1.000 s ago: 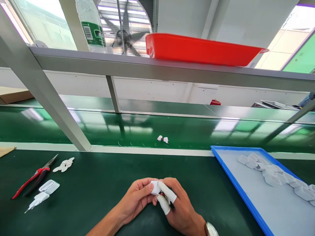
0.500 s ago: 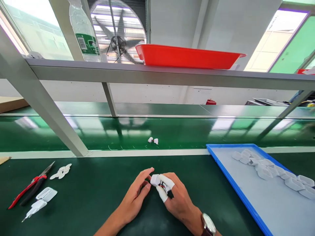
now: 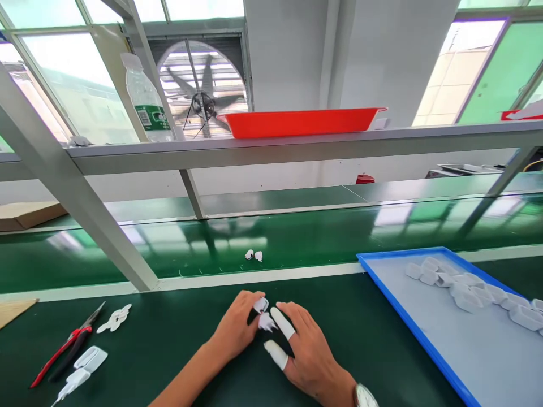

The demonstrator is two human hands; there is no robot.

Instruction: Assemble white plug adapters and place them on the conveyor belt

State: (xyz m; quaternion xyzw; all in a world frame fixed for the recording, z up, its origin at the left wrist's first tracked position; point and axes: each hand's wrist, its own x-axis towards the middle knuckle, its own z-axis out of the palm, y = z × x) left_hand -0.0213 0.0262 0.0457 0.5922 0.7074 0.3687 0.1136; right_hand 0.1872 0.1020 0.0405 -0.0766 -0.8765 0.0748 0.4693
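Between the thumb and fingers of my left hand (image 3: 236, 330) is a small white plastic casing (image 3: 261, 305). A blurred white piece (image 3: 267, 322) sits just below it, with something dark between the two; whether they are joined I cannot tell. My right hand (image 3: 311, 356) is just to the right, its thumb and index finger spread apart and covered in white finger cots. Nothing shows between those fingers. On the dark green tabletop at left lie red-and-black long-nose pliers (image 3: 70, 345), a cluster of flat white pieces (image 3: 114, 318) and longer white plastic parts (image 3: 85, 367).
A blue-rimmed tray (image 3: 407, 333) at right carries several white plastic shells (image 3: 466, 291). Two small white pieces (image 3: 253, 255) lie on the green strip beyond the table edge. Overhead, a metal shelf (image 3: 297, 150) bears a red tray (image 3: 301, 123) and a plastic bottle (image 3: 146, 102).
My right hand has let go of the white casing and opened, its fingers now apart. My left hand has closed on the casing. The head view has tilted up slightly.
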